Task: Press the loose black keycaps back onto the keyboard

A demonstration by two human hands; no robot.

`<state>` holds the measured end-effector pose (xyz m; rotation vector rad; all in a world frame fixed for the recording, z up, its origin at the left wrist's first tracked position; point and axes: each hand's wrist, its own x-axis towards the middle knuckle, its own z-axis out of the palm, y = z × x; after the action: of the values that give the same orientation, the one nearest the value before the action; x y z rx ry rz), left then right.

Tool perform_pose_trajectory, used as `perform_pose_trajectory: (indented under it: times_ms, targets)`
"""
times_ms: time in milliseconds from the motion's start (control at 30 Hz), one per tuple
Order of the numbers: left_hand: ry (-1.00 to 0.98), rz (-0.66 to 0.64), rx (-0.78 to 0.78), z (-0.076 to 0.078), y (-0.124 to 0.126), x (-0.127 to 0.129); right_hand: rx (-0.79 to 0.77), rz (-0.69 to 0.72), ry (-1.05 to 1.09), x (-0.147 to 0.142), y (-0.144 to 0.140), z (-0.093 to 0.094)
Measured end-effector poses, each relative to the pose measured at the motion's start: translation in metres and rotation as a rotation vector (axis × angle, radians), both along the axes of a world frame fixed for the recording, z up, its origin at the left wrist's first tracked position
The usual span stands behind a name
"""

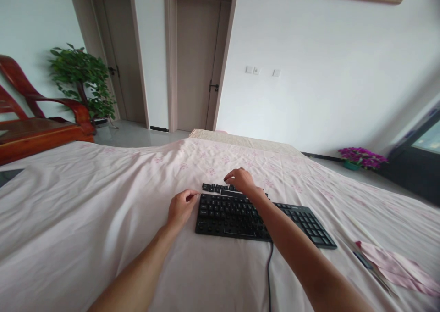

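A black keyboard lies on the pink cloth with its number pad on the right. Several keycaps are off its near rows, where bare switch spots show. Along its far edge sits a row of loose black keycaps, with a long space bar keycap among them. My left hand is closed, its fingertips pinched at the keyboard's far left corner. Over the loose row, my right hand pinches a small black keycap. My right forearm hides part of the keyboard.
A black cable runs from the keyboard's near edge toward me. To the right lie a pink cloth and a slim tool with a dark handle. A dark flat object is at the far left, near a wooden chair.
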<state>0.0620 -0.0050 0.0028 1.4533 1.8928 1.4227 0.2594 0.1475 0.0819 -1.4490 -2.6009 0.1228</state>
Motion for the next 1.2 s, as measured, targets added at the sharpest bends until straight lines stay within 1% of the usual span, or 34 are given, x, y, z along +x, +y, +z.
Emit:
perform_pose_trajectory:
  times_ms: [133, 200, 333, 467, 600, 767, 1067, 1200]
  targets:
    - [-0.008, -0.01, 0.002, 0.0, 0.0, 0.0, -0.011, 0.088, 0.131, 0.015, -0.04, 0.002]
    - [-0.006, -0.012, 0.006, -0.001, -0.001, 0.0, 0.026, 0.143, 0.158, 0.025, -0.061, 0.0]
    - [0.001, -0.009, 0.013, -0.002, -0.001, -0.001, 0.076, 0.207, 0.16, 0.041, -0.095, -0.008]
    - [0.007, -0.003, 0.01, -0.003, -0.001, 0.0, 0.129, 0.204, 0.092, 0.049, -0.115, -0.016]
    - [0.013, -0.002, 0.006, -0.002, -0.002, 0.0, 0.177, 0.205, 0.017, 0.05, -0.124, -0.02]
    - [0.013, -0.009, 0.012, -0.002, -0.003, 0.0, 0.233, 0.223, -0.019, 0.047, -0.127, -0.023]
    - [0.0, -0.008, 0.007, -0.001, -0.002, 0.0, 0.242, 0.28, -0.074, 0.046, -0.128, -0.023]
    - [0.006, -0.008, 0.013, -0.002, -0.002, 0.0, 0.264, 0.27, -0.087, 0.046, -0.127, -0.023]
